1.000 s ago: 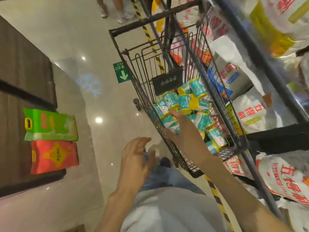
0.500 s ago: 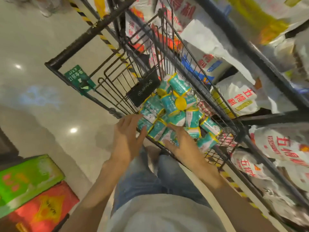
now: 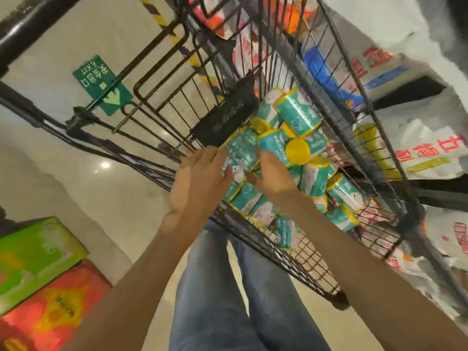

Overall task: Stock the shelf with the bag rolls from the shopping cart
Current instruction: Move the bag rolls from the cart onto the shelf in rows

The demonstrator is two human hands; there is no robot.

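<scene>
Glossy shop floor (image 3: 63,173); shopping cart (image 3: 291,264) beside shelf (image 3: 415,97). Left hand (image 3: 197,183), right hand (image 3: 273,173), fingers spread, flanking bag rolls (image 3: 296,115) to scoop several; nothing gripped yet.

1. The black wire shopping cart (image 3: 253,239) holds a heap of teal bag rolls (image 3: 296,115) with yellow ends.
2. The shiny floor (image 3: 83,188) carries the cart and, near left, a green box (image 3: 35,259) beside a red box (image 3: 55,310).

I see the bag rolls (image 3: 286,148) heaped in the shopping cart (image 3: 157,102) ahead. My left hand (image 3: 200,183) and right hand (image 3: 272,174) reach in side by side. Shelf sacks (image 3: 428,153) lie right of it, two boxes (image 3: 38,282) low left.
</scene>
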